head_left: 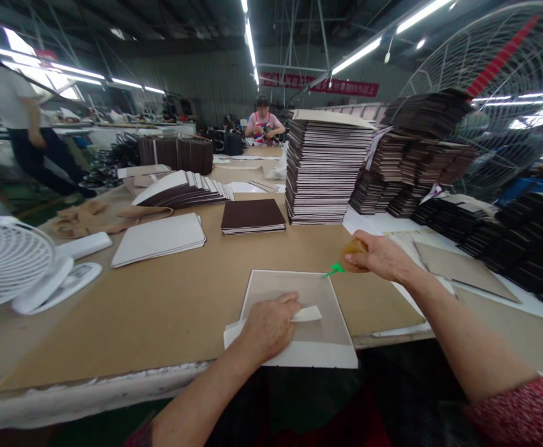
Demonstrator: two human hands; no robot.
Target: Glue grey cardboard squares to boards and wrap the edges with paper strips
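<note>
My right hand (381, 256) is wrapped round an amber glue bottle (355, 254) with a green nozzle (334, 269). The nozzle points down at the far right corner of a pale flat panel (276, 282), its tip at or just above the surface. My left hand (271, 326) rests on the middle of this panel, fingers curled over a white strip (309, 314) that sticks out to the right of the hand. The panel's near edge overhangs the table's front edge. The palm hides part of the strip.
Beyond the panel lie dark brown boards (253, 215) and a tall stack of boards (325, 174). White sheets (162, 239) and a small white fan (5, 264) are on the left. Black bundles (523, 239) and a large fan (499, 93) stand right. Other people are farther off.
</note>
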